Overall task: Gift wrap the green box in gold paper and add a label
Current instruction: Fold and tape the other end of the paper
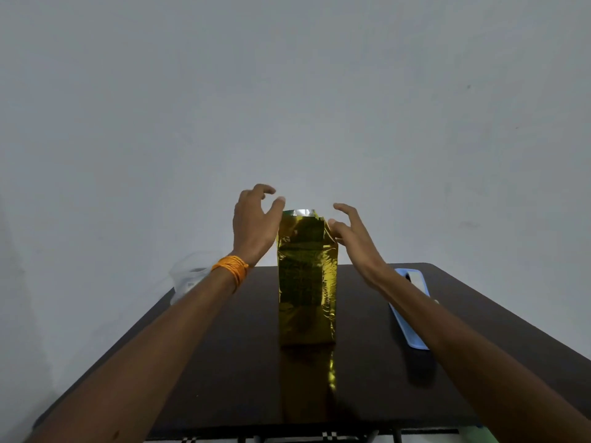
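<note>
Two bare forearms reach in from the bottom of the frame across a dark tabletop (224, 362), an orange thread band (232, 268) wound round the left wrist, as a person works at the upper end of a tall box standing upright at the centre. Gold paper (307, 282) already sheathes the green box on the sides facing the camera, creased but snug down to the base. At the top the job looks unfinished: the paper's silver underside stands up in a strip along the rim, with a sliver of green just showing at its left end. The upper flaps appear yet to be folded down and fixed, and no label can be seen anywhere on the parcel. The left hand (252, 225) hovers at the upper left corner of the parcel, its fingers (262, 188) loosely curled in the air and gripping nothing — whether the thumb touches the paper cannot be told. The right hand (355, 238) is spread wide at the upper right corner, fingers (343, 207) splayed and empty, the thumb tip seemingly resting on the paper's edge. A pale blue tray (414, 340) lies at the right of the tabletop, partly under the right forearm, and a clear plastic bag (187, 276) sits at the far left edge.
</note>
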### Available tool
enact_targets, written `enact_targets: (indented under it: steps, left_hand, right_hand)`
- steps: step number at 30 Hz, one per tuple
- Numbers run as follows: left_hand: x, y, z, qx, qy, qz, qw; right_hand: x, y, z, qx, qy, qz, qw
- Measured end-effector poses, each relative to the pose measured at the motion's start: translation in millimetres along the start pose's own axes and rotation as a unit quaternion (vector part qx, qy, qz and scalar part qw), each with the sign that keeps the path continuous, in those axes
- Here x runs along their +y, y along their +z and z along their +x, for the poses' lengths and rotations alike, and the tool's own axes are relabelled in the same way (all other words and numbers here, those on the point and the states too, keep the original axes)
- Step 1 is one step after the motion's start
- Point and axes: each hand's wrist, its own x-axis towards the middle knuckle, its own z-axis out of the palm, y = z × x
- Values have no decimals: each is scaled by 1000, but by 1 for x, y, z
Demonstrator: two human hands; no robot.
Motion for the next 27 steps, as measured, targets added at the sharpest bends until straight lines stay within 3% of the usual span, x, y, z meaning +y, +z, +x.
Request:
enact_targets:
  steps: [4,8,19,22,27]
  left_hand:
    - [-22,-1,0,-113,-162,-117,973]
    - [-18,6,0,-198,-215,-190,937]
    - [3,34,7,-294,-203,-122,926]
    - [-5,36,4,-294,-199,-88,931]
    - [-13,34,-4,-298,-205,-121,924]
  right_hand:
    - [-5,7,5,-34,-22,-51,998]
    - [-8,7,10,-42,-38,-73,996]
    - [3,2,6,-16,-30,-70,997]
    - [6,2,7,-17,-29,-64,997]
    - [10,0,11,-21,-29,-19,999]
